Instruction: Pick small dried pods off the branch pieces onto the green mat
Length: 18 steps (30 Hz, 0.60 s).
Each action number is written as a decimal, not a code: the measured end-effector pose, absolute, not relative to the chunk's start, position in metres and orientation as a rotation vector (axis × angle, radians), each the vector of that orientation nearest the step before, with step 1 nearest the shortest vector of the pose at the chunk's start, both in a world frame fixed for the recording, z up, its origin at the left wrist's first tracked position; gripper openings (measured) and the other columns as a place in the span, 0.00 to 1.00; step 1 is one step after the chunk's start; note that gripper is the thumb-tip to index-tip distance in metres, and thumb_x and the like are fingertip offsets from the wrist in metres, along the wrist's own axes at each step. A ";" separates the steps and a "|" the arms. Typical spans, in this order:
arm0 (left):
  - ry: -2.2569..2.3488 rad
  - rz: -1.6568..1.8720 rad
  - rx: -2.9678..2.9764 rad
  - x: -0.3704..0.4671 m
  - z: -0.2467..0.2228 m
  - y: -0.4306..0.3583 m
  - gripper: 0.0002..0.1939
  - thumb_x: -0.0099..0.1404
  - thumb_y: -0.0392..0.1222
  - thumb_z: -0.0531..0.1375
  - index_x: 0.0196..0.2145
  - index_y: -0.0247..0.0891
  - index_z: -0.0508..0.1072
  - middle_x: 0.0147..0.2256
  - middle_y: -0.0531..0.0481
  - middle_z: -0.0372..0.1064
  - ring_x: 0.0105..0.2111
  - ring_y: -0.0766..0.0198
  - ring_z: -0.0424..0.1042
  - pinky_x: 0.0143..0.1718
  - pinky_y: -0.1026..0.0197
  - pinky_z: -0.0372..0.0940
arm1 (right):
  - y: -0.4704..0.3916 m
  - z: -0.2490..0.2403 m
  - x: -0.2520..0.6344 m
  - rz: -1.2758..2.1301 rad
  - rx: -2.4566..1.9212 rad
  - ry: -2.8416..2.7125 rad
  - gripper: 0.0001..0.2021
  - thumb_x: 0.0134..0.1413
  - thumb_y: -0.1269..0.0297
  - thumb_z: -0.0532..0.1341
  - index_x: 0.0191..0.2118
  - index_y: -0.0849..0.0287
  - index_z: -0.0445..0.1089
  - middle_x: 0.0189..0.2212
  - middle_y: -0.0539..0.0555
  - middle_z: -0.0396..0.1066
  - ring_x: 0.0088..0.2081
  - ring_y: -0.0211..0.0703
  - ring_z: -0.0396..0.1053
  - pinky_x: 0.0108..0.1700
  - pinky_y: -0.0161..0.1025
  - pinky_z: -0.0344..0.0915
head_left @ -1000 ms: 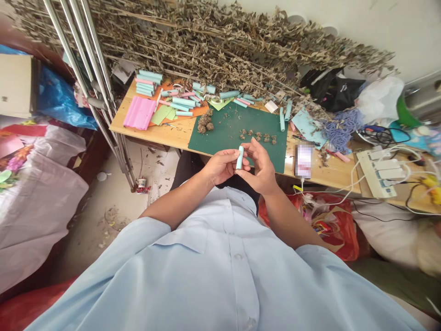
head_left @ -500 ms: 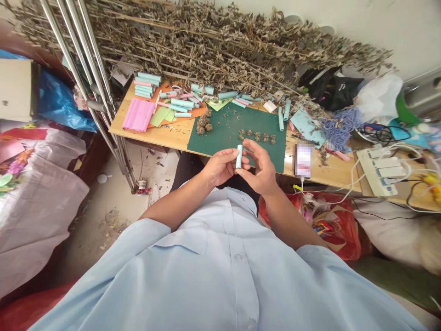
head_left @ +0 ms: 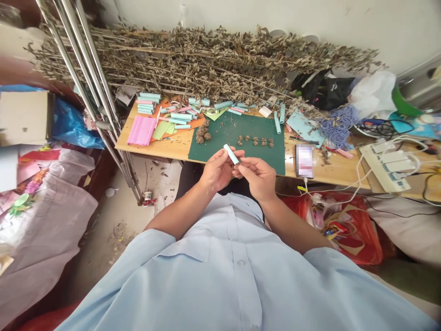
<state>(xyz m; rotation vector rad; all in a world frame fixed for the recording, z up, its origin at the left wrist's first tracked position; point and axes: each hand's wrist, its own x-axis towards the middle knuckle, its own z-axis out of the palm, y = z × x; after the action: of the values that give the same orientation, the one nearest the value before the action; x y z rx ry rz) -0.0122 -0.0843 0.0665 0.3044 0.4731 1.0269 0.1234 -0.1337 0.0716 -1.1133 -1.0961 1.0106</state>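
While the half-curled left hand (head_left: 217, 170) and nearly closed right hand (head_left: 257, 176) grip a blue tube (head_left: 231, 154) by the green mat (head_left: 246, 128)'s near edge, a red bag (head_left: 373, 241) below, at right, holds mixed scraps (head_left: 339, 227).

The left hand (head_left: 218, 171) and right hand (head_left: 257, 177) meet just off the bench's (head_left: 161, 148) near edge, around the middle of its length, thumbs and fingers bent inward in a pinching pose. Both forearms angle inward from short light-blue sleeves, elbows spread apart.
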 end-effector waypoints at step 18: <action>0.511 1.030 0.373 -0.010 0.076 -0.091 0.13 0.67 0.46 0.68 0.45 0.39 0.74 0.45 0.44 0.81 0.28 0.67 0.72 0.26 0.65 0.66 | -0.131 0.067 0.118 1.103 -1.082 -0.927 0.12 0.53 0.56 0.76 0.41 0.54 0.80 0.34 0.50 0.83 0.27 0.42 0.81 0.32 0.40 0.83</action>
<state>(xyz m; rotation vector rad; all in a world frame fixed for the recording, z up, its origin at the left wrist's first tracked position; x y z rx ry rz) -0.0103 -0.0911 0.0765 0.3727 0.5112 1.0304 0.1176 -0.1311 0.0671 -1.0817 -0.9268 1.1031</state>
